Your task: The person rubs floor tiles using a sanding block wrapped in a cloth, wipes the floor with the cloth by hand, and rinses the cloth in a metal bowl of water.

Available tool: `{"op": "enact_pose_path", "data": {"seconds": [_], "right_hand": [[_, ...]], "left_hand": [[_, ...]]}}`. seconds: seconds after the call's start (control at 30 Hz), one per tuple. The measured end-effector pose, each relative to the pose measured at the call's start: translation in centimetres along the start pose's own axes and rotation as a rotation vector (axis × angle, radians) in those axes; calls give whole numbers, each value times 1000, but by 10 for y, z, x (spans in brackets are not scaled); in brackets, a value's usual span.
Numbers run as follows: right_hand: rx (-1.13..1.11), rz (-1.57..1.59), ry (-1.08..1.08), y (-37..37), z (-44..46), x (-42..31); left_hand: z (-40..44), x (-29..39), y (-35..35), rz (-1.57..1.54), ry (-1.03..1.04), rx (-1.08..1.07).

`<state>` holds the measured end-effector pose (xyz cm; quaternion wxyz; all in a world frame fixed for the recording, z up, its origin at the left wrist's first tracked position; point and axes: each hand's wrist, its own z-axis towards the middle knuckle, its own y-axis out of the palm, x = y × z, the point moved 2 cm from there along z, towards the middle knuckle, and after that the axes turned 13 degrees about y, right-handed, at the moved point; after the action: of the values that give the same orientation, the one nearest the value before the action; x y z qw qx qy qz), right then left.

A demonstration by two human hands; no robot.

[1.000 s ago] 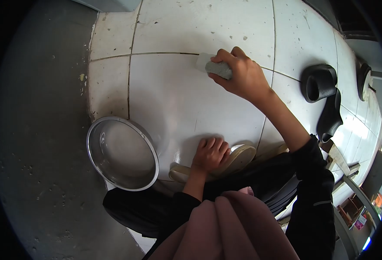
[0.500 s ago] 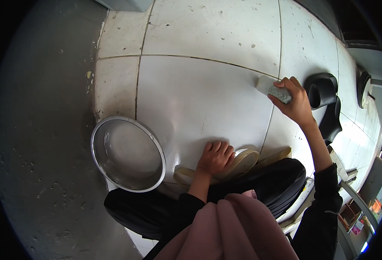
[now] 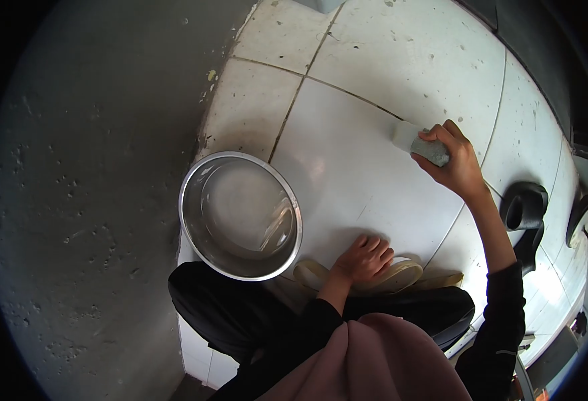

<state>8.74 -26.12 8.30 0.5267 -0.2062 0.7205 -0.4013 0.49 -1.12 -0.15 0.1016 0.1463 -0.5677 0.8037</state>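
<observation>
My right hand (image 3: 455,160) is closed around a scrub brush (image 3: 430,151) with a speckled grey-green body and a pale side against the white floor tile. The brush is at a dark grout line (image 3: 357,95). My left hand (image 3: 366,258) rests on the tile near my legs, fingers curled in, with nothing visible in it. Pale yellowish straps (image 3: 409,275) lie beside and behind it. To the left of that hand stands a round metal basin (image 3: 296,230), apparently holding clear water.
A dark grey wall or floor surface (image 3: 100,200) borders the tiles on the left. Black sandals (image 3: 526,206) lie on the right, beyond my right forearm. My folded legs in black trousers (image 3: 217,317) are close to the basin.
The view has turned, so the basin and tiles sit further right and tilted. Relative to the tile, my right hand and the brush have moved left along the grout line. My left hand stays down.
</observation>
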Motion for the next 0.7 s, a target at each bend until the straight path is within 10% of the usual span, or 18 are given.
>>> {"op": "enact_pose_path", "data": {"seconds": [0.7], "right_hand": [[199,-59,-90,100,69,-113]], "left_hand": [[-3,0,3,15,-15,-45]]}}
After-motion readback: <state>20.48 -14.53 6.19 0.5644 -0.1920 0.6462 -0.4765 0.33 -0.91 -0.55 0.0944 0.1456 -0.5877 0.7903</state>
